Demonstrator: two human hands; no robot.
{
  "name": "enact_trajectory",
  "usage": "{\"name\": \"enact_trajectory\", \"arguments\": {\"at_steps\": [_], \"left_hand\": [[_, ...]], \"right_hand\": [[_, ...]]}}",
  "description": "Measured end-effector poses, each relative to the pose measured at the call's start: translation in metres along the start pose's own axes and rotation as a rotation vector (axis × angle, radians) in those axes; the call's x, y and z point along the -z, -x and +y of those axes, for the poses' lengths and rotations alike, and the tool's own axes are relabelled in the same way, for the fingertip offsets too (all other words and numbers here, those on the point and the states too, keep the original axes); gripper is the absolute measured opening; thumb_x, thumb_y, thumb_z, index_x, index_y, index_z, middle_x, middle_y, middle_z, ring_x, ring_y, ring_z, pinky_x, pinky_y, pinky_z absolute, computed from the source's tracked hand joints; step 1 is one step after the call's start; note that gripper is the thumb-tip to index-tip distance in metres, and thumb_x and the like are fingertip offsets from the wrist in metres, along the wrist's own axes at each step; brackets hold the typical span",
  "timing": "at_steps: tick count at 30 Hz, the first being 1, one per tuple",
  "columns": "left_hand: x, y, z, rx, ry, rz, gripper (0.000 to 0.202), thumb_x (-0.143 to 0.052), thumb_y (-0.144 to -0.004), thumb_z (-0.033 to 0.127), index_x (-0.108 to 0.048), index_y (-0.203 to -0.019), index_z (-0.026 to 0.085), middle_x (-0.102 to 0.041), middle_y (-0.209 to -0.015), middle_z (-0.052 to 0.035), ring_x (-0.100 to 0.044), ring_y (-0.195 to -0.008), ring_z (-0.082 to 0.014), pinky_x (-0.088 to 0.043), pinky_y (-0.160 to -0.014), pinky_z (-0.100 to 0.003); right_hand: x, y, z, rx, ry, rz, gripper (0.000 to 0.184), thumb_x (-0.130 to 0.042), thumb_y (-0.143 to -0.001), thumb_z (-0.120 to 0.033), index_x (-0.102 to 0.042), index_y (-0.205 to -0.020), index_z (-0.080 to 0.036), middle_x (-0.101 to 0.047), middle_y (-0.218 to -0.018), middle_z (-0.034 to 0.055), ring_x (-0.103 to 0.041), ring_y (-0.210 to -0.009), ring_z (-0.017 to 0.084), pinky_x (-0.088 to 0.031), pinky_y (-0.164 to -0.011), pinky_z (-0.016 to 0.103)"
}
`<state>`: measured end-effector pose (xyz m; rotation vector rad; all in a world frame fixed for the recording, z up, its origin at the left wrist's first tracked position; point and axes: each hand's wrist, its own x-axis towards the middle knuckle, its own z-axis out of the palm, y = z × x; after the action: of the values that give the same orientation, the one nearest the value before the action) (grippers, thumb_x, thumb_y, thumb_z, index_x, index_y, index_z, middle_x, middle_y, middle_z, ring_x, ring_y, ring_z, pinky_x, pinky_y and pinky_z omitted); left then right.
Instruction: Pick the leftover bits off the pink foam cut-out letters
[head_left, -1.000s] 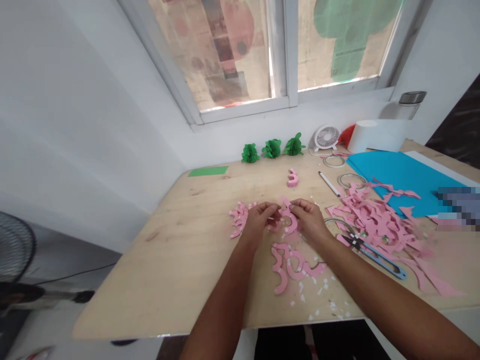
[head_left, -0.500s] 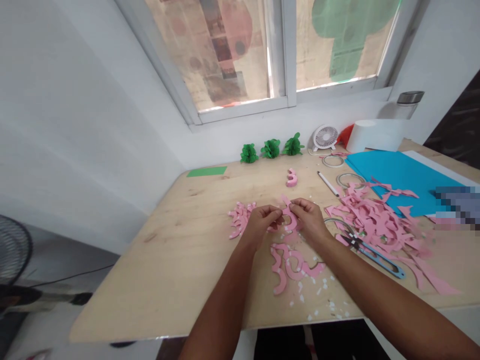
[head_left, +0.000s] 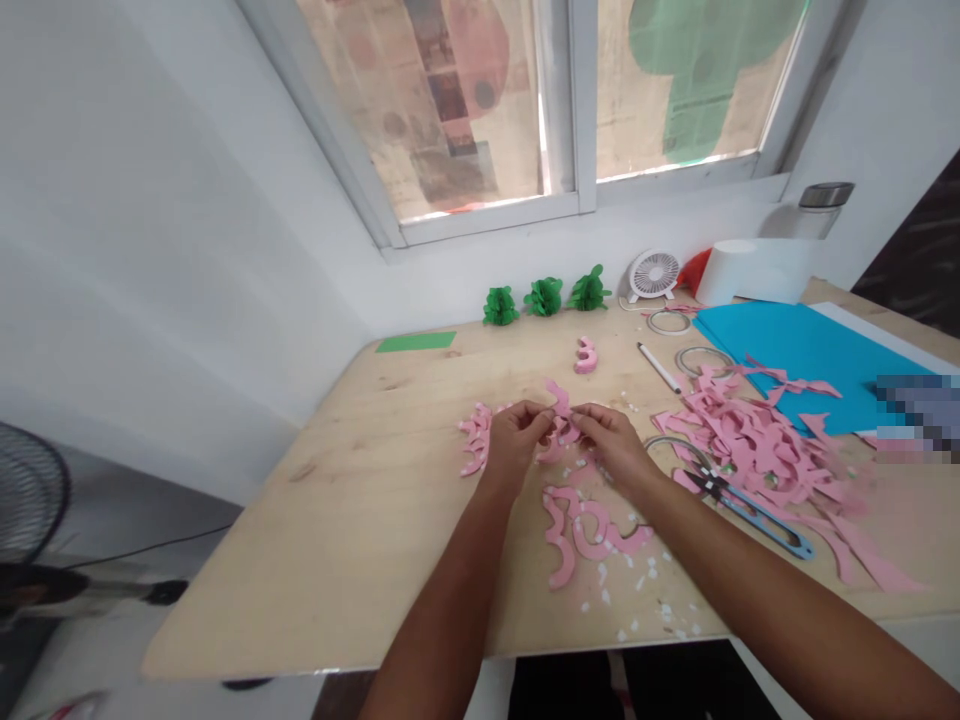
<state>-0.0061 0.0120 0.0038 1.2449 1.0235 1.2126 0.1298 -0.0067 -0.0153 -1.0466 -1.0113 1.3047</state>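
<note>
I log the left hand point(head_left: 514, 442) and right hand point(head_left: 609, 442) meeting above the middle of a wooden table point(head_left: 337, 540). The fingers of both are drawn together in a pinch on a pink paper strip point(head_left: 559, 425), which holds the strip up off the wood between them. Curled pink pieces point(head_left: 577, 530) lie just below the hands among white paper scraps point(head_left: 637, 590). A small pink heap point(head_left: 476, 440) sits just left of the left hand. A larger pink heap point(head_left: 750, 440) overlaps a blue sheet point(head_left: 817, 360) further right, and snips point(head_left: 750, 520) lie beside it, apparently placed within the right hand's reach.
</note>
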Motion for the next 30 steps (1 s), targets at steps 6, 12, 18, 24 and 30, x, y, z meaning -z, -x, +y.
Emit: {"name": "enact_trajectory", "arguments": {"at_steps": [6, 12, 18, 24, 30], "left_hand": [[0.0023, -0.0031, -0.0036, 0.021, 0.083, 0.018, 0.016, -0.067, -0.063, 0.028, -0.059, -0.061, 0.014, -0.056, -0.053, 0.0021, -0.047, -0.046, -0.0066, -0.037, -0.047, -0.020], [0.0033, -0.0022, -0.0042, 0.087, 0.138, -0.021, 0.018, -0.066, -0.063, 0.030, -0.059, -0.062, 0.013, -0.057, -0.054, 0.0010, -0.048, -0.047, -0.0079, -0.038, -0.048, -0.022], [0.0022, -0.0025, -0.0049, 0.039, 0.103, -0.013, 0.018, -0.066, -0.064, 0.030, -0.059, -0.063, 0.013, -0.056, -0.053, 0.0018, -0.046, -0.046, -0.0070, -0.038, -0.048, -0.021], [0.0016, -0.0029, -0.0043, -0.038, 0.077, 0.023, 0.018, -0.064, -0.067, 0.029, -0.056, -0.062, 0.014, -0.054, -0.052, 0.0030, -0.045, -0.044, -0.0061, -0.037, -0.046, -0.020], [0.0002, -0.0019, -0.0033, 0.001, 0.103, 0.025, 0.019, -0.065, -0.066, 0.031, -0.057, -0.063, 0.014, -0.055, -0.053, 0.0020, -0.045, -0.044, -0.0066, -0.037, -0.046, -0.020]], "right_hand": [[-0.0002, -0.0002, 0.0030, -0.022, 0.032, -0.065, 0.023, -0.067, -0.067, -0.040, -0.064, -0.072, -0.018, -0.057, -0.059, -0.0023, -0.048, -0.053, 0.010, -0.031, -0.049, 0.022], [0.0007, 0.0002, 0.0044, -0.004, 0.059, -0.053, 0.025, -0.065, -0.068, -0.041, -0.059, -0.064, -0.017, -0.052, -0.053, -0.0039, -0.046, -0.051, 0.010, -0.030, -0.049, 0.022], [0.0015, -0.0003, 0.0056, -0.022, 0.045, -0.060, 0.024, -0.066, -0.068, -0.039, -0.059, -0.063, -0.017, -0.053, -0.054, -0.0029, -0.046, -0.051, 0.010, -0.030, -0.048, 0.021], [0.0010, 0.0010, 0.0059, -0.050, 0.020, -0.099, 0.019, -0.065, -0.071, -0.035, -0.062, -0.068, -0.016, -0.060, -0.061, -0.0002, -0.050, -0.053, 0.010, -0.032, -0.050, 0.021], [-0.0001, 0.0000, 0.0068, -0.045, 0.003, -0.121, 0.020, -0.066, -0.070, -0.036, -0.061, -0.067, -0.017, -0.059, -0.056, -0.0013, -0.051, -0.054, 0.011, -0.033, -0.050, 0.021]]}}
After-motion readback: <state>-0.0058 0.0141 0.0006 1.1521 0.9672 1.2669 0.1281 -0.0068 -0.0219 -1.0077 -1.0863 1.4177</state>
